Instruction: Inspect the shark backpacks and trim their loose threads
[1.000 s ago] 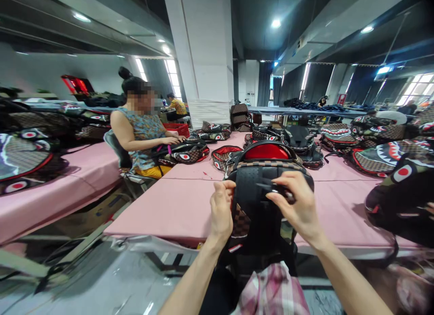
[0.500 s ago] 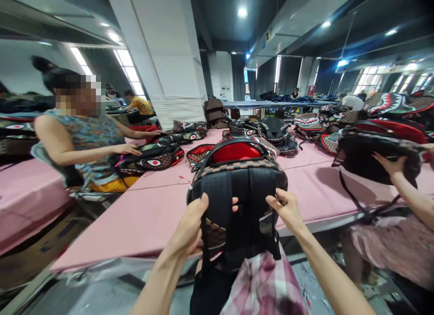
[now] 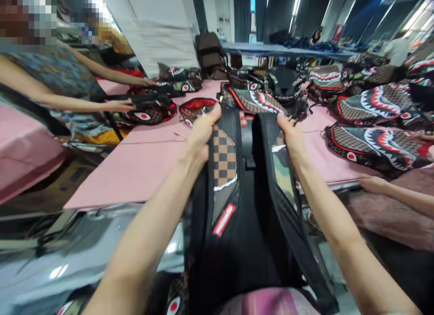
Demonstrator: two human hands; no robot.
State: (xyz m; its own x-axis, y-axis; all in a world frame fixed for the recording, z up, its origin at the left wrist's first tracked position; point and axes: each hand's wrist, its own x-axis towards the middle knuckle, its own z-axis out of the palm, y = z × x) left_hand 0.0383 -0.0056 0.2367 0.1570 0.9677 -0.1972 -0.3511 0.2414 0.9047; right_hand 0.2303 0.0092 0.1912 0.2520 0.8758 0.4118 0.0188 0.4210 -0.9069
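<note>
A black backpack [image 3: 247,242] leans against my lap with its back panel facing me. Around the upper part of its left shoulder strap [image 3: 224,159], which carries a brown check patch and a red label, my left hand [image 3: 206,127] is closed, thumb on top. My right hand [image 3: 288,129] grips the other shoulder strap [image 3: 283,170], trimmed with camouflage cloth. Both straps are lifted toward the table side, roughly parallel. The fingers of my right hand are mostly hidden behind its strap.
Across the pink table [image 3: 135,166] lie several shark-mouth backpacks [image 3: 379,145]. At the left a co-worker's hand [image 3: 120,105] rests on another bag. Another person's hand [image 3: 375,185] is near the right table edge. A white pillar [image 3: 162,39] stands behind.
My hands have moved up with the straps, and the bag has come down and tilted back toward me. The view has dipped. The right-hand co-worker's bag now lies on the table, shark front up.
</note>
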